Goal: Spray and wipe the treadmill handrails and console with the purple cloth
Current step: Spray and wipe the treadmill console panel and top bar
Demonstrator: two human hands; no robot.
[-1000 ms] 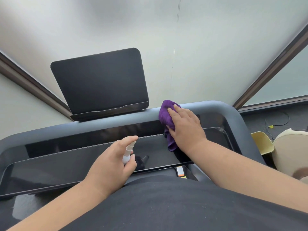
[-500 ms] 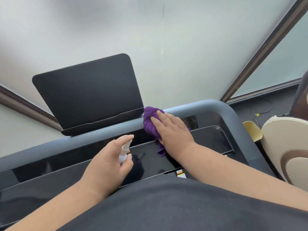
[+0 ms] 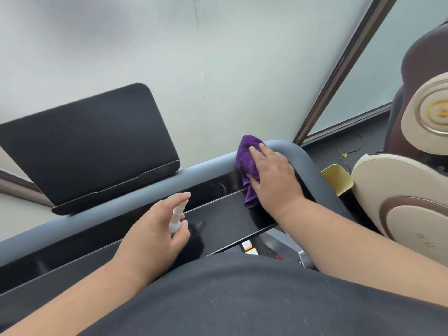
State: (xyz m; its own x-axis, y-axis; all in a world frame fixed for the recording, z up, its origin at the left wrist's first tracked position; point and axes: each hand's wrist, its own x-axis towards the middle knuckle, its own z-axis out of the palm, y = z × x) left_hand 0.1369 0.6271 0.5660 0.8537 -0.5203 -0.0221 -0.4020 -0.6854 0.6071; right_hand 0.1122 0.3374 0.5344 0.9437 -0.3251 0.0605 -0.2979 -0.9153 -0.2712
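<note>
The right hand [image 3: 271, 175] presses the purple cloth [image 3: 247, 166] flat-fingered onto the grey handrail [image 3: 312, 170] at its far right bend, the cloth's tail drooping over the glossy console [image 3: 218, 214]. The left hand [image 3: 155, 229] grips a small spray bottle [image 3: 178, 215], forefinger on the nozzle. An accidental squeeze might mist the upright screen [image 3: 84, 146]; the cloth's loose tail could smear the black panel.

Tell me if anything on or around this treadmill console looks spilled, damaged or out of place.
Nothing stands out. The right hand presses the purple cloth on the grey handrail near its corner; the left hand holds the small spray bottle over the glossy black console. No puddle or crack shows there, only reflections.
</note>
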